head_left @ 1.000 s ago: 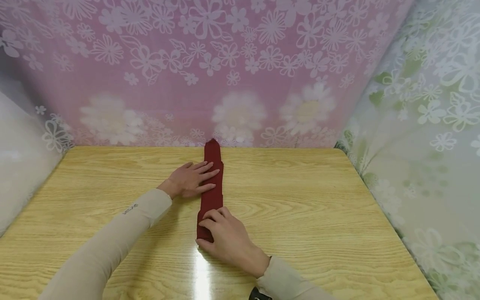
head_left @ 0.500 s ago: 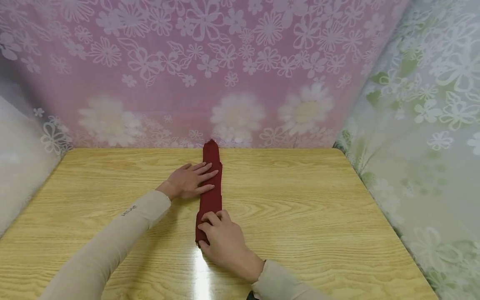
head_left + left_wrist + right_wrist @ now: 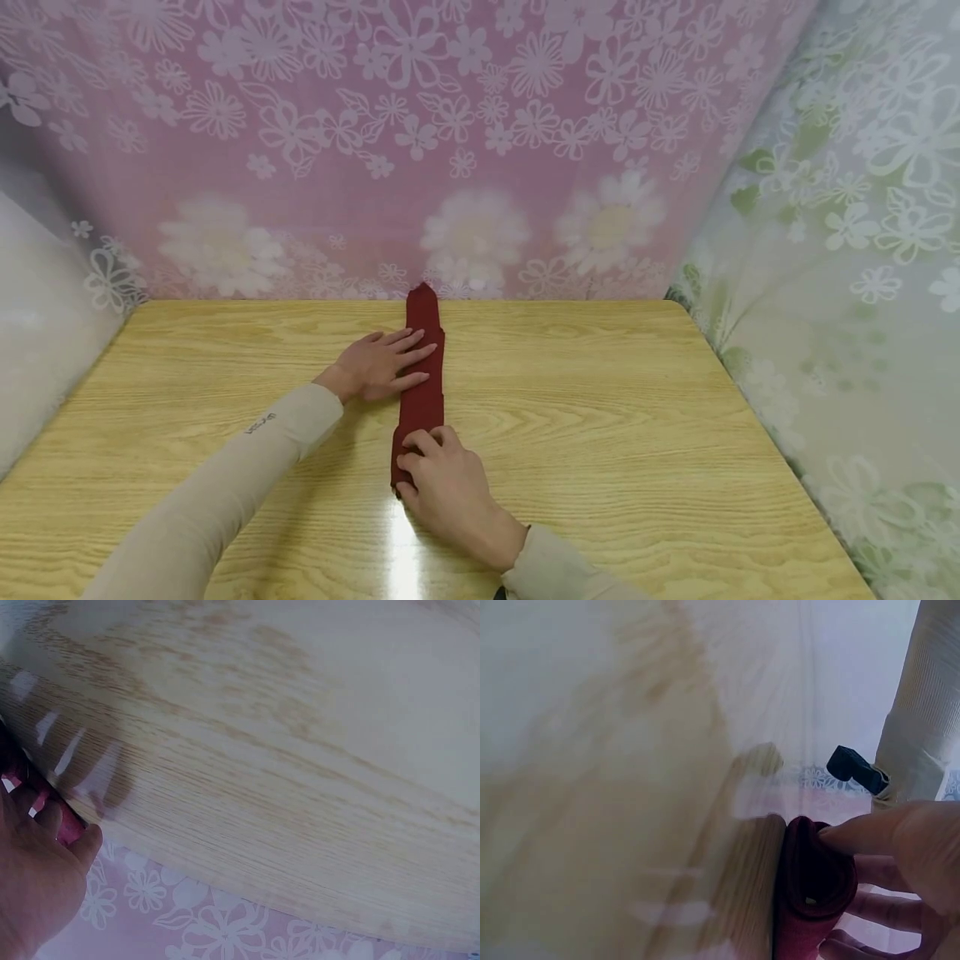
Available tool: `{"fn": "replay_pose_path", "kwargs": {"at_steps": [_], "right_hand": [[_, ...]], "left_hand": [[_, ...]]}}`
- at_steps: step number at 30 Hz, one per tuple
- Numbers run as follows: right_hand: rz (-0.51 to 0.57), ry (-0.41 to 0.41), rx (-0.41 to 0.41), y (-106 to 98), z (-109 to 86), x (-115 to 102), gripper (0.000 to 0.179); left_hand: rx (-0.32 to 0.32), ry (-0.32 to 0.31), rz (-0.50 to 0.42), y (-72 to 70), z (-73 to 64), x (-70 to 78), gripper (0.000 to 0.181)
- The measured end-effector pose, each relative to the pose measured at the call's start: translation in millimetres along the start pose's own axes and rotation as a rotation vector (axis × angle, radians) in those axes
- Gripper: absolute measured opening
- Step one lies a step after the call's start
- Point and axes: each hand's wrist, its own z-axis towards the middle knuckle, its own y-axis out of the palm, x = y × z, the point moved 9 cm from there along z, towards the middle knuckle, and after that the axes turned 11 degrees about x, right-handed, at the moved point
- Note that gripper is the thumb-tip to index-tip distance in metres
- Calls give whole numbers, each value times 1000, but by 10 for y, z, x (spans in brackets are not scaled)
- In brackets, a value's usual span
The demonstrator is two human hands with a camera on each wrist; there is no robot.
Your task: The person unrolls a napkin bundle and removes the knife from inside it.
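Note:
A long, narrow strip of folded dark red cloth (image 3: pixel 422 408) lies lengthwise on the table, its far end reaching the back edge. My left hand (image 3: pixel 373 367) rests on its middle with straight, spread fingers; the left wrist view catches this hand (image 3: pixel 37 874) at the lower left, over a sliver of red cloth (image 3: pixel 69 827). At the near end my right hand (image 3: pixel 453 496) holds the cloth with curled fingers. Seen in the right wrist view, that end of the cloth (image 3: pixel 799 930) is folded over into a loop, with the right hand's thumb (image 3: pixel 862 832) at its edge.
The wood-grain table (image 3: pixel 600 433) stretches to both sides of the cloth. Behind it hangs a pink flowered curtain (image 3: pixel 337 200), and a pale flowered one (image 3: pixel 847 333) borders the right. A black device (image 3: pixel 859 769) is strapped to the left sleeve (image 3: pixel 915 727).
My right thumb has drawn in against the near end of the cloth, which now shows a small dark edge there. The left hand stays in place on the strip.

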Motion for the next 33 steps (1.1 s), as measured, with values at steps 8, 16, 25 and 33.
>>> {"fn": "replay_pose_path", "kwargs": {"at_steps": [8,16,25,33], "right_hand": [[37,0,-24,-28,23,29,16],[81,-7,-24,-55,27,49,14],[216,56,-17,-126,33,162,18],[215,60,38,-205,9,207,18]], "left_hand": [[-26,-4,4,-40,-9,30,62],[-51,-11,9,-24,-4,20,62],[-66,-28,2,-27,6,10,62],[-60,-29,-7,-25,-15,17,62]]}}
